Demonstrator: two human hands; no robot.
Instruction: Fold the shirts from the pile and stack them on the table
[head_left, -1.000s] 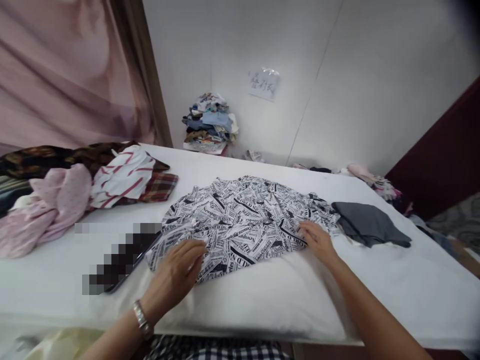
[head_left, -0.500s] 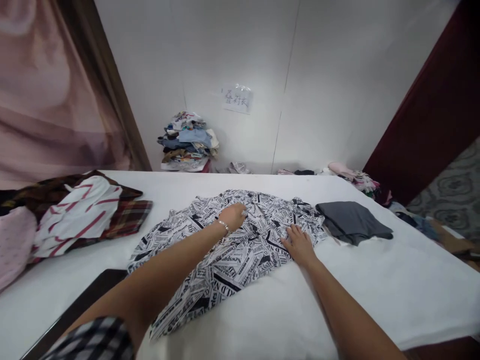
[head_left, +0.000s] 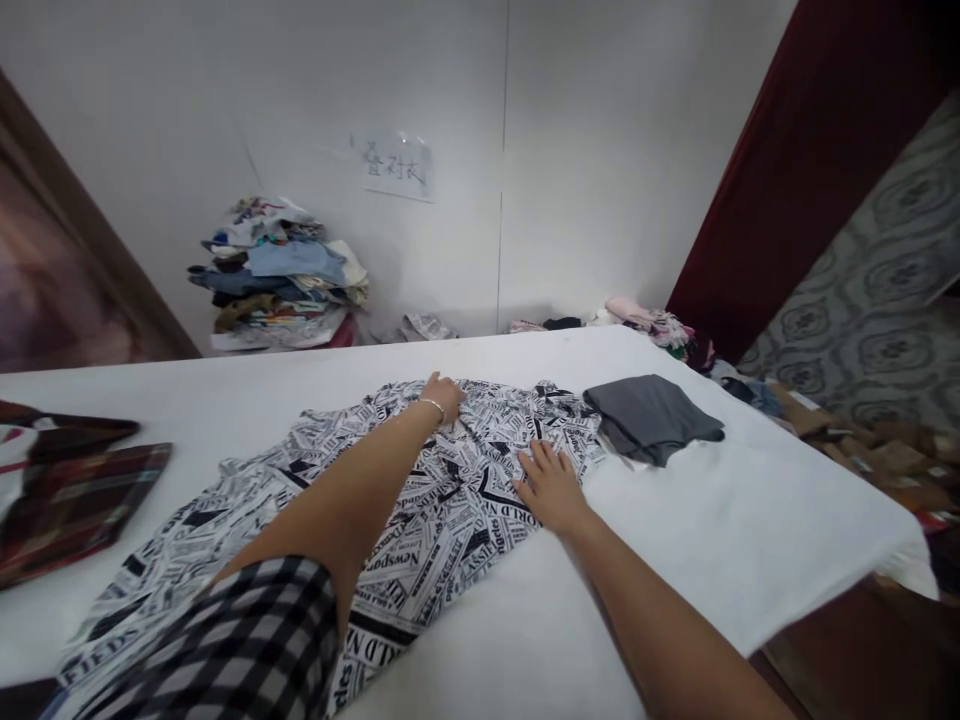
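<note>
The white garment printed with black newspaper lettering (head_left: 420, 500) lies spread flat on the white tabletop (head_left: 712, 530), running under both my arms. My left hand (head_left: 442, 395) is stretched out to its far edge and rests on the cloth; I cannot tell whether the fingers are pinching it or just lying there. A thin silver bracelet (head_left: 432, 404) sits at that wrist. My right hand (head_left: 551, 487) lies open, palm down, fingers spread, pressing the near right part of the print. Just beyond my right hand, touching the garment's edge, is a folded dark grey cloth (head_left: 649, 417). Far out to the side of my left arm lies a red plaid fabric (head_left: 71, 500). Past my left hand, against the wall, stands a pile of mixed clothes (head_left: 281, 275).
</note>
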